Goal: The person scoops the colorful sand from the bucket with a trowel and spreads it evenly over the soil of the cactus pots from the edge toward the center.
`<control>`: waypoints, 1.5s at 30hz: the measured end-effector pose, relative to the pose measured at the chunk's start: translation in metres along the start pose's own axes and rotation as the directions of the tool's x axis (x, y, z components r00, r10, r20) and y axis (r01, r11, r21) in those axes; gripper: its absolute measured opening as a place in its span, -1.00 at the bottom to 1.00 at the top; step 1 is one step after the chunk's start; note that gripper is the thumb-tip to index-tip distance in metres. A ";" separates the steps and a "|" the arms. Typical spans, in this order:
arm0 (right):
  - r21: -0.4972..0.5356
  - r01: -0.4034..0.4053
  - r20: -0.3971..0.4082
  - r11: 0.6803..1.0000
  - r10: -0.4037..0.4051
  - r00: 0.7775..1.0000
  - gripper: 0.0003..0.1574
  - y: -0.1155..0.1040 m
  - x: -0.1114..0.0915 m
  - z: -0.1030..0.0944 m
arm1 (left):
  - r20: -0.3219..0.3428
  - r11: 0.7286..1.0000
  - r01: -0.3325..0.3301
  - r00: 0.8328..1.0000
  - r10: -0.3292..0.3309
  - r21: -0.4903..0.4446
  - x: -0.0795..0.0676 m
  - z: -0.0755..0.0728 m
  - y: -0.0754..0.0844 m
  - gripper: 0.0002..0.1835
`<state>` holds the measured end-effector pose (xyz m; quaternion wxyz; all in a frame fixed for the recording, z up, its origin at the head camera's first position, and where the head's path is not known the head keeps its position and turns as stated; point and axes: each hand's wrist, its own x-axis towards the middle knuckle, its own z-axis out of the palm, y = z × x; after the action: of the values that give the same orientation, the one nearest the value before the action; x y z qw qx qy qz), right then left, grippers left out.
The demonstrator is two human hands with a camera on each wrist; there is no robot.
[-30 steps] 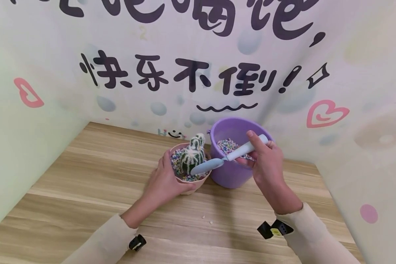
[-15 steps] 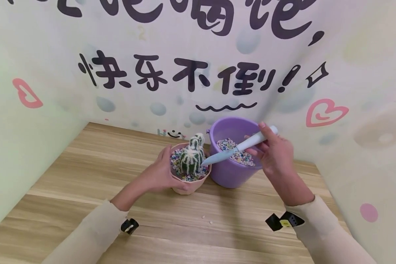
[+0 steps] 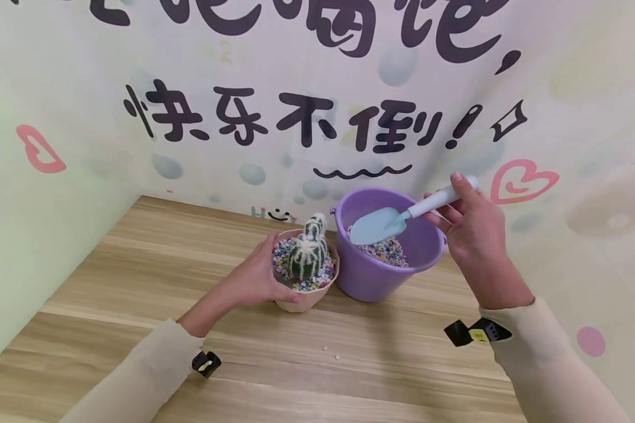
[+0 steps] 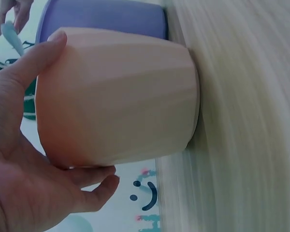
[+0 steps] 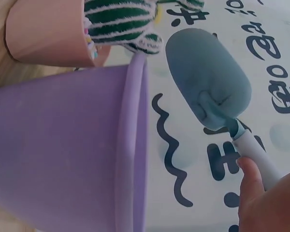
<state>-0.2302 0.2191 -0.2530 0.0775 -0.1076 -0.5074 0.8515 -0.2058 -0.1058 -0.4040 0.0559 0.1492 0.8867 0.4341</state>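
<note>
A pink flowerpot (image 3: 303,302) stands on the table with a green, white-striped cactus (image 3: 305,258) in it, surrounded by colourful pebbles (image 3: 317,282). My left hand (image 3: 254,276) grips the pot's rim from the left side, thumb at the front, as the left wrist view shows too. In my right hand (image 3: 473,226) is the white handle of a small trowel (image 3: 378,225). Its pale blue blade hovers over the purple bucket (image 3: 373,282), which touches or nearly touches the pot's right side. More pebbles (image 3: 386,252) lie inside the bucket. In the right wrist view the trowel blade (image 5: 208,72) looks bare.
Two pale pebbles (image 3: 330,353) lie loose on the wooden table (image 3: 275,364) in front of the pot. A printed backdrop (image 3: 217,170) with black lettering rises close behind the pot and bucket. Side walls (image 3: 587,252) flank the table.
My right hand has moved right and slightly up, carrying the trowel from over the cactus pot to above the bucket. The blade has turned. My left hand stays on the pot.
</note>
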 end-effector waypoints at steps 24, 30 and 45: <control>-0.112 0.067 -0.016 0.991 -0.069 0.997 -0.49 -0.004 0.045 0.001 | -0.174 0.990 0.139 0.976 -0.133 0.024 -0.007 0.020 0.015 0.40; -0.153 0.151 -0.013 0.976 -0.155 0.988 -0.59 0.003 0.051 0.002 | -0.205 0.983 0.176 0.965 -0.161 0.057 -0.006 0.025 0.016 0.42; -0.445 0.386 0.047 0.808 -0.409 0.911 -0.83 0.027 0.063 0.003 | -0.259 0.976 0.205 0.949 -0.182 0.067 -0.007 0.029 0.022 0.47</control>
<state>-0.2927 0.2188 -0.2816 0.2401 -0.0355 -0.6974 0.6744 -0.1875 -0.0737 -0.4045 -0.0217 0.0075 0.9161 0.4002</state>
